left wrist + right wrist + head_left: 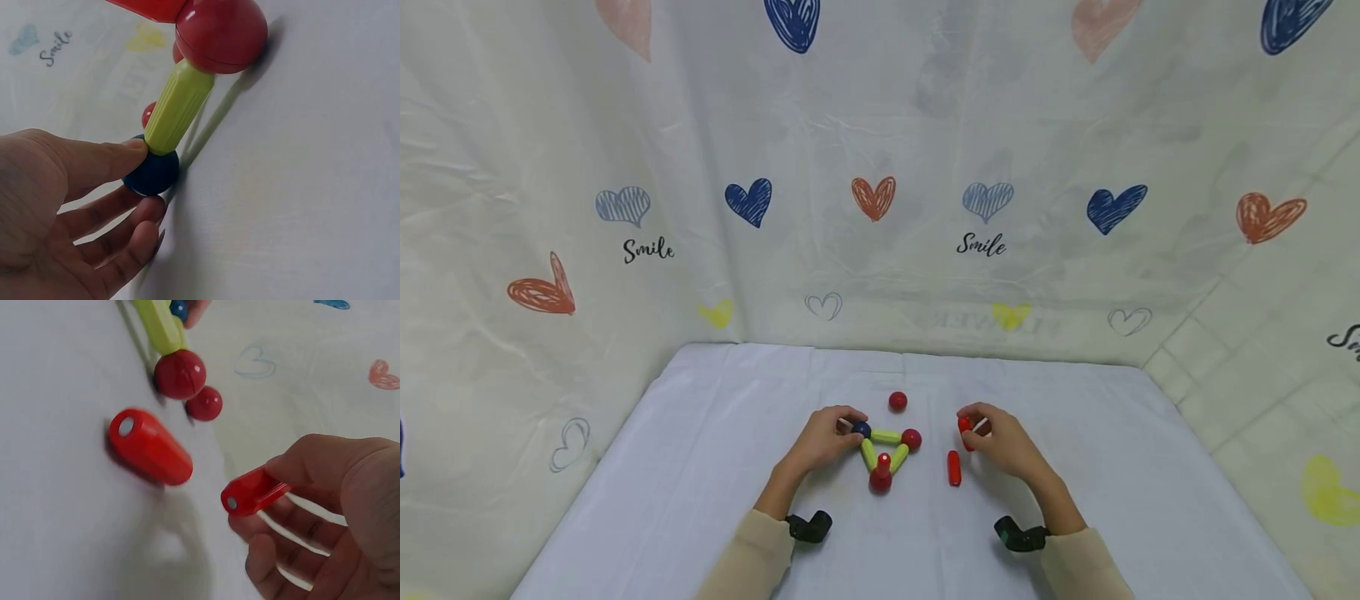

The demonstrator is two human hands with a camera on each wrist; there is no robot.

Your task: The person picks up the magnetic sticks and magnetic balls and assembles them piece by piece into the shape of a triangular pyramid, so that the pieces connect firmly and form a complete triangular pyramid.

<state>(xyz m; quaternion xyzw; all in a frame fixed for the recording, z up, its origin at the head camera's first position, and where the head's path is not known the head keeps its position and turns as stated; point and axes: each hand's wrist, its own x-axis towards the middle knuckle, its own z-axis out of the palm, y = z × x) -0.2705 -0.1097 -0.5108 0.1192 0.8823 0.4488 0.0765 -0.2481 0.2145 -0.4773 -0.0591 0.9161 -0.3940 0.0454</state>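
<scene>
My left hand [827, 437] pinches a dark blue ball [153, 172] at one corner of a triangle on the table. Yellow-green rods [886, 437] form its sides, and red balls [912, 439] sit at the other two corners. From the nearer red ball [881, 479] a red rod [883, 461] stands up. To the right, my right hand [1000, 437] holds another red rod [253, 490] between thumb and fingers; a round silvery disc shows in its end. Below that hand lies a loose red rod [152, 447] on the cloth.
A single red ball [898, 402] lies behind the triangle. White cloth covers the table [700, 467]. Behind it hangs a pale curtain [925, 275] printed with hearts. Each wrist wears a black camera [809, 527].
</scene>
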